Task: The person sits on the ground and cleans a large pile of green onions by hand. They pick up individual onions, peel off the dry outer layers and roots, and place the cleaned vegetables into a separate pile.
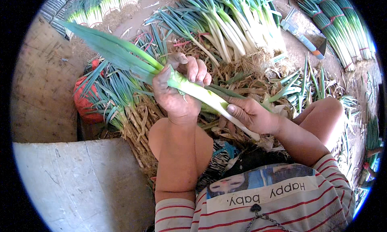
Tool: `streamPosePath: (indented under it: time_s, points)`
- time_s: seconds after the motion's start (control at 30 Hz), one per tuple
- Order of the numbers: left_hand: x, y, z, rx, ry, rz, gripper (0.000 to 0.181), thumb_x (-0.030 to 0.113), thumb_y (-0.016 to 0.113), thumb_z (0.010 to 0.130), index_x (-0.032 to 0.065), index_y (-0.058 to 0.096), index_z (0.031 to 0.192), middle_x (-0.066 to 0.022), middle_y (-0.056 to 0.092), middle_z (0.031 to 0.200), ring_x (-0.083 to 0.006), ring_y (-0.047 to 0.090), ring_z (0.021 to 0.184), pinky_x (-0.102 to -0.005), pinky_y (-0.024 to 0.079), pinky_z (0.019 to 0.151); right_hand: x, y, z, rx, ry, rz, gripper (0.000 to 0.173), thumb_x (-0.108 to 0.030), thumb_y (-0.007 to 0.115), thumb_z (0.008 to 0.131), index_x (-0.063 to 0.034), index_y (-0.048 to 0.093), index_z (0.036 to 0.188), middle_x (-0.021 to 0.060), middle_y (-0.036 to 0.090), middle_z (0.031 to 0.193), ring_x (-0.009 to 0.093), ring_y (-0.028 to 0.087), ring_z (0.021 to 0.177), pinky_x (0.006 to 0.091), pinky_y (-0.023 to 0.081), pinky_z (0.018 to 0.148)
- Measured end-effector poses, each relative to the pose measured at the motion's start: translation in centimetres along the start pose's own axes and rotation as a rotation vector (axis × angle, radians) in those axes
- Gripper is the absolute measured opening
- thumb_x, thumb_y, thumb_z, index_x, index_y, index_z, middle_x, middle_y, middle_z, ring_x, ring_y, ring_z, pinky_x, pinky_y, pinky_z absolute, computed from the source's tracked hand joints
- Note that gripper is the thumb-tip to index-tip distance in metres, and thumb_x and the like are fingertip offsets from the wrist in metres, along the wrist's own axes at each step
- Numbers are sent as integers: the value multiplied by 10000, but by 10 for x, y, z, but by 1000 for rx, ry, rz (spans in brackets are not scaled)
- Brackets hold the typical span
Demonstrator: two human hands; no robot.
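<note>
A long green onion stalk (190, 87) lies slantwise across the middle, its broad green leaves at the upper left and its white root end at the lower right. My left hand (181, 87) is closed round it where the leaves branch. Lower down beside the white shank, my right hand (252, 114) pinches a green outer leaf (228, 91) that hangs apart from the stalk. Under both hands lies a heap of dry husks and stripped leaves (242, 82). Untrimmed green onions with brown, dry stems (140, 120) lie to the left of my knee.
Cleaned green onions (242, 29) stand at the top middle. Tied bundles (338, 23) lie at the upper right near a metal dustpan-like scoop (302, 35); more bundles (102, 8) are at the upper left. A red bag (86, 99) and boards (69, 168) are on the left.
</note>
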State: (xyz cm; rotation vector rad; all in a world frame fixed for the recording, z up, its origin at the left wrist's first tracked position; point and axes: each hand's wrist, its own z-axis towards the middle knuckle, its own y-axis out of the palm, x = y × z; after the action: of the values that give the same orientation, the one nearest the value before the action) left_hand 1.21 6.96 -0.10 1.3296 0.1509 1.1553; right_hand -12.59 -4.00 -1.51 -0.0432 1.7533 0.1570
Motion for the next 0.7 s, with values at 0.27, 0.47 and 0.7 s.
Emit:
streamPosePath:
  time_s: [0.27, 0.47, 0.7]
  points:
    - [-10, -6, 2, -15, -20, 153, 379, 370, 403, 793, 43, 535, 933, -50, 448, 674, -183, 406, 669, -305, 358, 600, 21, -6, 3, 190, -134, -215, 332, -242, 294, 923, 22, 495, 928, 74, 577, 688, 121, 566, 579, 226, 455, 543]
    - [-21, 12, 3, 6, -98, 140, 367, 357, 415, 789, 39, 526, 934, -54, 473, 699, -193, 427, 709, -323, 379, 642, 24, -14, -4, 217, 146, 357, 355, -317, 347, 903, -6, 517, 910, 80, 590, 653, 139, 569, 513, 228, 436, 436]
    - [-71, 4, -5, 269, -346, 533, 354, 353, 477, 842, 20, 446, 958, -70, 497, 725, -212, 528, 684, -399, 470, 691, 21, -29, 12, 668, 164, 778, 318, -281, 300, 915, -24, 486, 898, 65, 513, 668, 143, 468, 568, 272, 409, 559]
